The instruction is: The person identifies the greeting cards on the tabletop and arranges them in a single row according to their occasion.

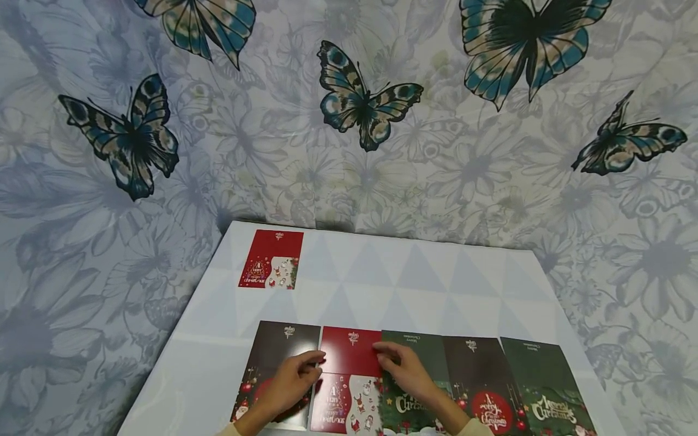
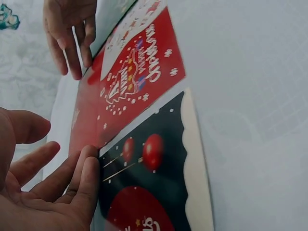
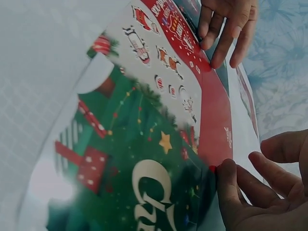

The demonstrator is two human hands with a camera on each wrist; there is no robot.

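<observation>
A red Christmas card [image 1: 351,356] lies flat and unfolded on the table, a crease across its middle. My left hand [image 1: 290,380] rests at its left edge, over the dark card [image 1: 283,345] beside it. On the opposite edge my right hand [image 1: 408,370] touches the red card with its fingertips, above a green card [image 1: 422,348]. In the left wrist view the left hand's thumb stands apart from the fingers. The right wrist view shows the right hand's fingers [image 3: 229,185] by the edge where the red and green cards meet, its thumb also apart.
Farther right in the row lie another dark card [image 1: 473,357] and another green card [image 1: 537,369]. A second red card [image 1: 275,257] lies alone at the table's back left. The white patterned table [image 1: 425,290] ends at a butterfly-print wall covering [image 1: 262,151].
</observation>
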